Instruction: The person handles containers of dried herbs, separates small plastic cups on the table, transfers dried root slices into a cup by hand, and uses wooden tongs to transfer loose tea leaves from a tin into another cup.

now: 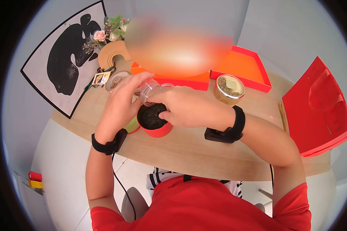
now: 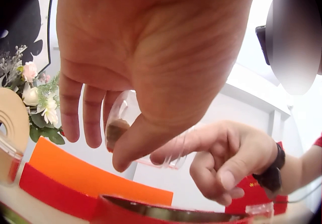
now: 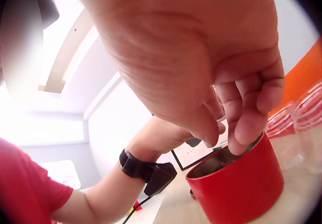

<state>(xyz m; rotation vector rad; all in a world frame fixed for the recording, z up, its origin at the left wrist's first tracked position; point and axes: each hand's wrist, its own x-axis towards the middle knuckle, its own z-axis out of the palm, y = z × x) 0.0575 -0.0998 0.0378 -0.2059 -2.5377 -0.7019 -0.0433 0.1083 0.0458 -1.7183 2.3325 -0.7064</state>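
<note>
My left hand grips a small clear jar, tilted on its side above a round red tin. Dark, twisted dried leaves fill much of the tin. In the left wrist view, a brownish patch shows inside the jar, between the thumb and fingers. My right hand is over the tin's right side. Its index finger reaches to the jar's mouth while the other fingers bend loosely. From the right wrist view, the red tin stands upright below that hand.
A green disc with a red rim lies left of the tin. Another clear container stands behind it. Farther off are a silver-rimmed jar, orange-red box trays, a red bag, a wooden arch and flowers.
</note>
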